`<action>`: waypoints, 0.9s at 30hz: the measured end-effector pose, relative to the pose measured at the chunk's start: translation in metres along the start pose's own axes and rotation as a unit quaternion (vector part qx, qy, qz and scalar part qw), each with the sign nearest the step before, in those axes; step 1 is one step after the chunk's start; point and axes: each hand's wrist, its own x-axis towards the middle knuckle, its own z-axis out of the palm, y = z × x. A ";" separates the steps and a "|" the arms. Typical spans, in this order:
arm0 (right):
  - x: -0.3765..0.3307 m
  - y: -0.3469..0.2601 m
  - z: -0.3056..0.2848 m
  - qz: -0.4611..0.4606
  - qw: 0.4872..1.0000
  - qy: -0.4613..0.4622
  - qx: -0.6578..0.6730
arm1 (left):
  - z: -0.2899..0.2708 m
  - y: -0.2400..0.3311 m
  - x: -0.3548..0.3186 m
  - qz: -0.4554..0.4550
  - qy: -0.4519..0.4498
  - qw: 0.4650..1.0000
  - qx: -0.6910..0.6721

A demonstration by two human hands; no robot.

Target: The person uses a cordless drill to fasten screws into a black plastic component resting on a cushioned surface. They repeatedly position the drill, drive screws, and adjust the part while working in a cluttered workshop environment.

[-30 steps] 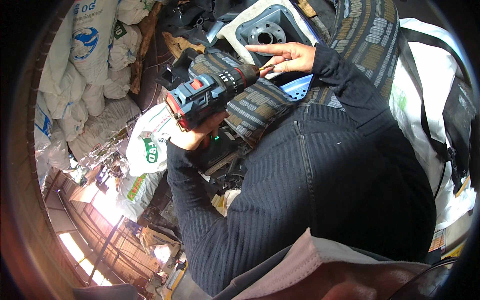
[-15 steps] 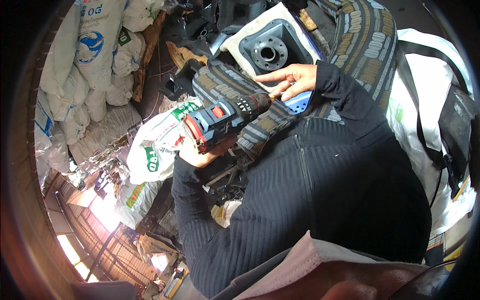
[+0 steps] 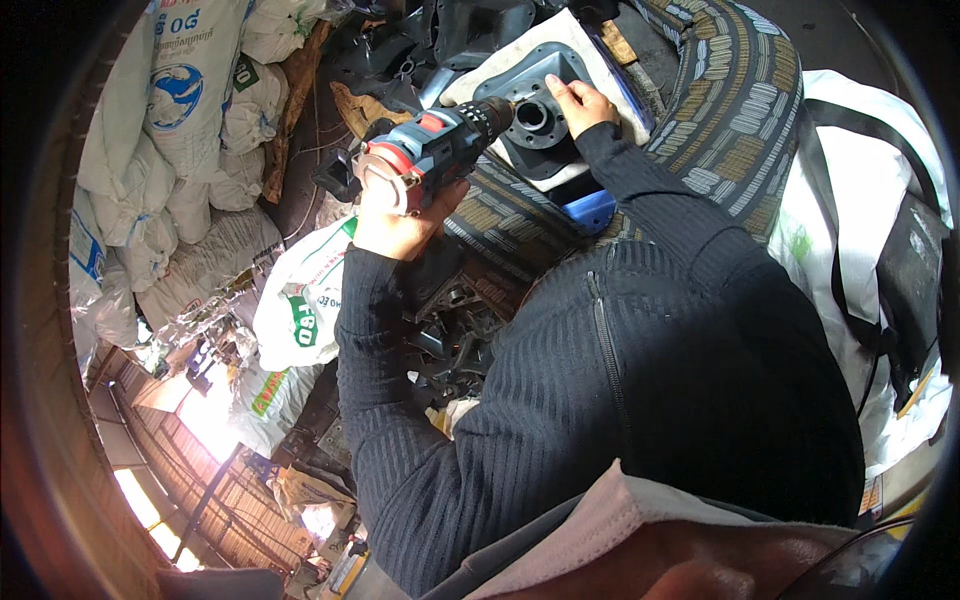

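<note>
My left hand is wrapped round the grip of a blue-grey cordless drill with red parts. The drill's chuck points right, beside the holed flange of a dark grey metal housing. A short round tube stands up in the middle of that flange. My right hand pinches thumb and forefinger together at the flange's upper right; what lies between the fingertips is too small to make out. Under the housing is a white board. Whether the drill tip touches the flange, I cannot tell.
My patterned trouser legs flank the work. A blue piece lies just below the board. Dark metal parts are heaped beyond and more lie below the drill. White sacks stack at left; a white bag is at right.
The drill has risen from over my left leg to the flange. My right hand has moved up and left, from above the blue piece to the flange, its fingers drawn into a pinch.
</note>
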 end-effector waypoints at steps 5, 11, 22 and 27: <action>0.002 0.012 0.019 -0.123 0.992 0.018 -0.005 | 0.000 -0.010 0.019 0.084 0.011 0.996 0.012; -0.005 0.009 0.022 -0.170 0.982 0.073 -0.030 | -0.004 -0.013 0.016 -0.045 0.005 0.998 -0.033; -0.004 0.005 0.020 -0.156 0.985 0.070 -0.006 | 0.001 -0.008 0.036 -0.062 -0.042 0.995 0.068; -0.005 0.000 0.014 -0.121 0.992 0.039 0.012 | -0.006 0.004 0.053 0.033 -0.063 0.987 0.141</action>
